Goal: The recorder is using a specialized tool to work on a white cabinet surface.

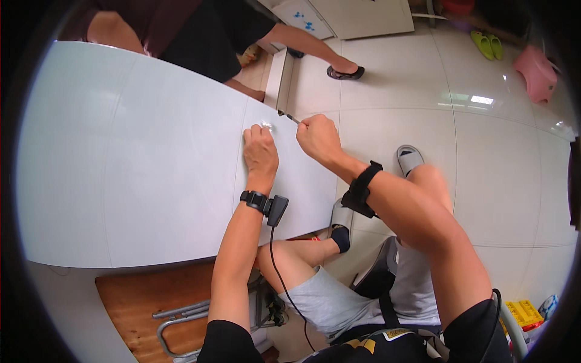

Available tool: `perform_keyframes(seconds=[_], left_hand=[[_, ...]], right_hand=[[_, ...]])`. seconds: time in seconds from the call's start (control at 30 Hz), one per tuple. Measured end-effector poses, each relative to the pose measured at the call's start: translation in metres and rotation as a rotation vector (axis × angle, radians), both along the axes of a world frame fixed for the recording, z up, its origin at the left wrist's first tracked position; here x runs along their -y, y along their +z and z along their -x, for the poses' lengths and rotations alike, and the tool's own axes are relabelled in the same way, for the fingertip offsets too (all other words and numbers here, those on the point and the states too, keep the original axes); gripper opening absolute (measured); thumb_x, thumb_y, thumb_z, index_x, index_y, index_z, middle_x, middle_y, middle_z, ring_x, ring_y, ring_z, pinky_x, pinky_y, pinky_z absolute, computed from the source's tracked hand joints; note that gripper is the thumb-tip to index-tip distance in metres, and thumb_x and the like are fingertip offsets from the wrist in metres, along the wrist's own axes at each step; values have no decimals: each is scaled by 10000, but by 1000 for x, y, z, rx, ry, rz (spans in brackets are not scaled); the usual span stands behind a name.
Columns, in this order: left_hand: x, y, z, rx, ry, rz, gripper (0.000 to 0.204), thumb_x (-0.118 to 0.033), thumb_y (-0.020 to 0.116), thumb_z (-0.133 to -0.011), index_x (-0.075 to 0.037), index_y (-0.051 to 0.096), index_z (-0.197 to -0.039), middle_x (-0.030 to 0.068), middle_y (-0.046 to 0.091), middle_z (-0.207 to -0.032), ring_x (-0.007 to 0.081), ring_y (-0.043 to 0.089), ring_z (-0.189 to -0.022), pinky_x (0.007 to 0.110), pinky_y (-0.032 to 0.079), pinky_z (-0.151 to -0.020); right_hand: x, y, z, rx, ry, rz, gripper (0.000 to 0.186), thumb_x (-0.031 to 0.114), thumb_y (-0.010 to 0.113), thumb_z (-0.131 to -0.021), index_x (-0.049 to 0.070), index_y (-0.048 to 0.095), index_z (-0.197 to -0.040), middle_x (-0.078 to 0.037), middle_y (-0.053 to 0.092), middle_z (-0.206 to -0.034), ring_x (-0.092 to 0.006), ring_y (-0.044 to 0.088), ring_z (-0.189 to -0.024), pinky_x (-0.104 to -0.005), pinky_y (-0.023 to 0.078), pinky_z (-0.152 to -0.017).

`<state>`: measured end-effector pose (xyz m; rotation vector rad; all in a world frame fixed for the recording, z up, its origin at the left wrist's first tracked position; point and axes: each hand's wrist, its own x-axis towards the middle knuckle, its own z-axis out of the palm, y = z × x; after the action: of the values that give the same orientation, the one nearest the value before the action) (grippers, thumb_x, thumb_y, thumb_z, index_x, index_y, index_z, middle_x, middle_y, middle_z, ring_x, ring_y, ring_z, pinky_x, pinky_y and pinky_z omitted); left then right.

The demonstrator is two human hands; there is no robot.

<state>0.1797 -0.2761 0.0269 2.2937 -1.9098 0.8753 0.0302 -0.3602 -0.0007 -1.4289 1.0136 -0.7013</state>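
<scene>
My left hand (pixel 260 152) rests on the white tabletop (pixel 169 157) near its right end, fingers curled down and closed. A small shiny white thing (pixel 267 126) pokes out at its fingertips; its kind is too small to make out. Held off the table's right edge, my right hand (pixel 319 140) is closed round a thin metal rod-like tool (pixel 292 118) with a dark tip. The tool points up and left, its tip over the table's far right edge, apart from the left hand. The grip hides the tool's other end.
Another person (pixel 206 42) is beyond the table's far side, one sandalled foot (pixel 346 72) on the tiled floor (pixel 393 85). A pink stool (pixel 536 74) and green shoes (pixel 487 45) are far right. A folding metal frame (pixel 181 320) lies under the table. A black cable (pixel 279 272) hangs from my left wrist device.
</scene>
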Motion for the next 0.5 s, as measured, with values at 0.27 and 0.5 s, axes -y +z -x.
perform_keyframes(seconds=[0.27,0.5], left_hand=[[32,-35,-31,67,16,-122,60,-21,573,-912,26,607,-928,164,590,-1014,333,606,-968,397,561,-796],[-58,-63,8,-52,31,-398,107,35,595,-845,14,627,-744,173,582,-1005,366,591,-979,442,556,-784]], right_hand=[[5,5,8,63,-107,54,242,131,546,-849,-34,720,-819,-271,654,-724,-450,651,-694,-507,526,-681],[8,-1,14,-67,81,203,223,133,592,-822,-49,715,-783,-280,699,-819,-461,692,-795,-521,561,-724]])
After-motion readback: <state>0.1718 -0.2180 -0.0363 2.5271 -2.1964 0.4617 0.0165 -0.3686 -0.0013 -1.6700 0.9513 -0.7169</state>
